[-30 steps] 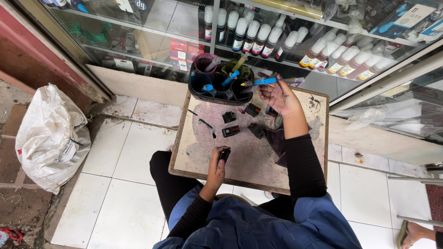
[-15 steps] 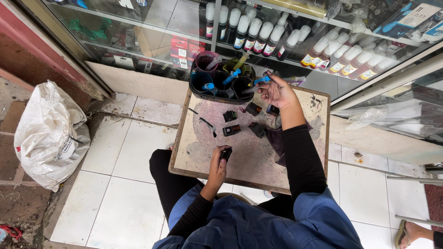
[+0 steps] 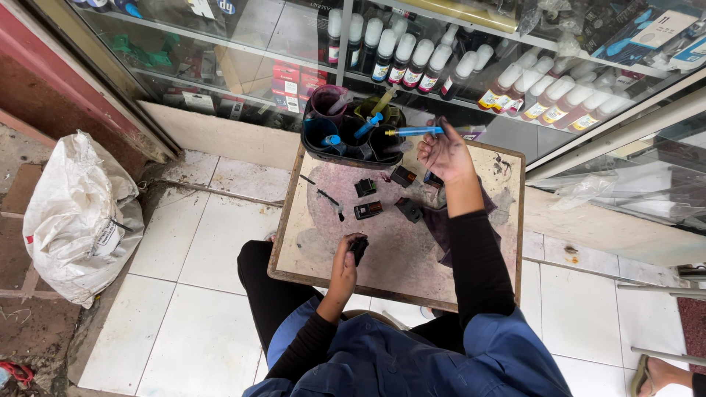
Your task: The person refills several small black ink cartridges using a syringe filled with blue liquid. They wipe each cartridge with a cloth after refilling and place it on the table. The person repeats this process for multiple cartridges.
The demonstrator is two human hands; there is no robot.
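While the left hand (image 3: 343, 270) pinched a black ink cartridge (image 3: 358, 248) steady over the stained board (image 3: 382, 246), the right hand (image 3: 443, 154) gripped a blue syringe (image 3: 413, 131). Its tip lay toward nine o'clock, over the ink pots (image 3: 351, 136).

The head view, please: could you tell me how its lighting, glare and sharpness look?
Head view: soft, even daylight with faint shadows; pale reflections veil the glass cabinet; wide-angle bending leans the edges; the left hand with its black cartridge and the right hand holding a blue syringe are sharp.
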